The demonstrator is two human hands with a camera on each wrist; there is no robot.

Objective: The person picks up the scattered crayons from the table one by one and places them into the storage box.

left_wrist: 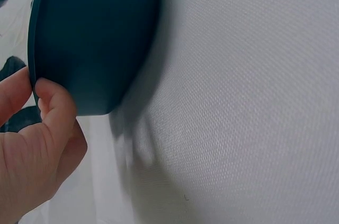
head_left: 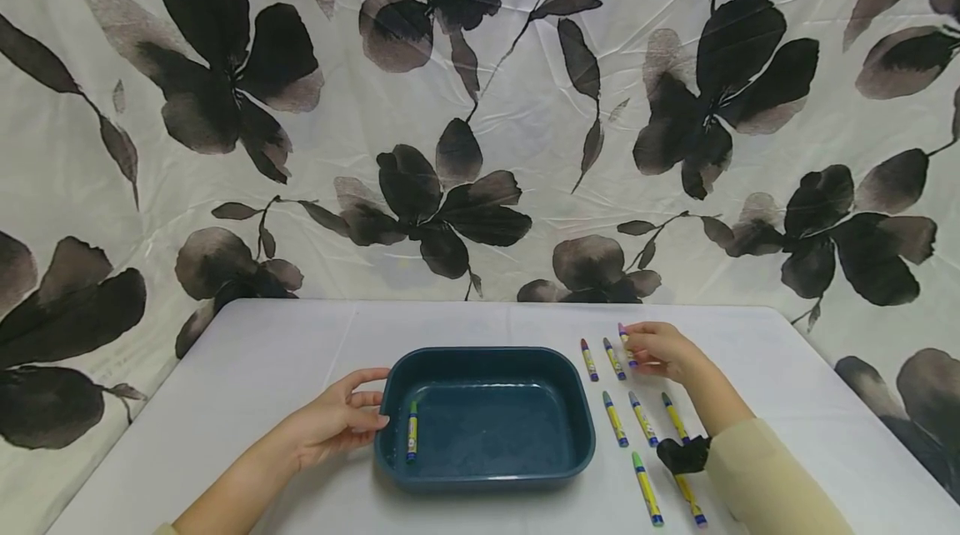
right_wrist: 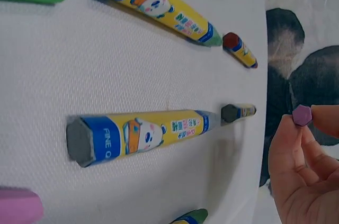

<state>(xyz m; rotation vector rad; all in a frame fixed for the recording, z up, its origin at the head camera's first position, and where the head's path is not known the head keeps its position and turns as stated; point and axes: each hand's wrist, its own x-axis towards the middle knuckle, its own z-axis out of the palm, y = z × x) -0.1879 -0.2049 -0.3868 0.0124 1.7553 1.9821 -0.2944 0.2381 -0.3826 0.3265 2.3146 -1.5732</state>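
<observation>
My left hand (head_left: pixel 341 418) grips the left rim of a dark teal plastic tray (head_left: pixel 495 427), thumb and fingers on either side of the edge (left_wrist: pixel 39 70). Inside, near the tray's left wall, lies a green oil pastel (head_left: pixel 412 431) in a yellow and blue wrapper. Beyond the tray's right back corner, my right hand (head_left: pixel 663 349) pinches a purple oil pastel (right_wrist: pixel 302 115) between thumb and fingers. That pastel stands tilted beside a grey oil pastel (head_left: pixel 614 359) and a red-brown one (head_left: pixel 588 360).
Several more oil pastels lie in rough rows right of the tray, among them a light green one (head_left: pixel 647 489), a dark green one (head_left: pixel 675 418) and a pinkish one (head_left: pixel 691 502) partly under the right wrist. A floral cloth (head_left: pixel 525 143) hangs behind the white table (head_left: pixel 300 335).
</observation>
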